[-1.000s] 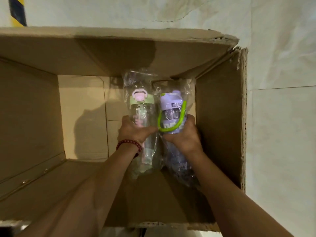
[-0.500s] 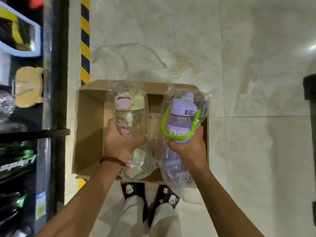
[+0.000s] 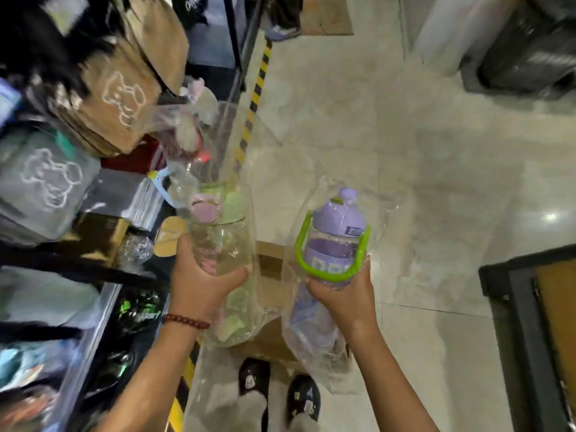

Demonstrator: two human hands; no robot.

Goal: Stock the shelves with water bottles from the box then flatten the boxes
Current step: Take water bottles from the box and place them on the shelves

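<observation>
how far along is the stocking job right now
Done: both bagged bottles are out of the box. In hand: the left hand grips the green-lidded bottle and the right hand the purple bottle. Left: shelving them and flattening the box.

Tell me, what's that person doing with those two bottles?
A person is stocking a shop shelf. The left hand grips a clear bottle with a green and pink lid, and the right hand grips a purple bottle with a green handle. Both bottles are in clear plastic bags. They are held up in the air above the cardboard box on the floor, beside the shelves on the person's left. Neither bottle is on a shelf yet.
</observation>
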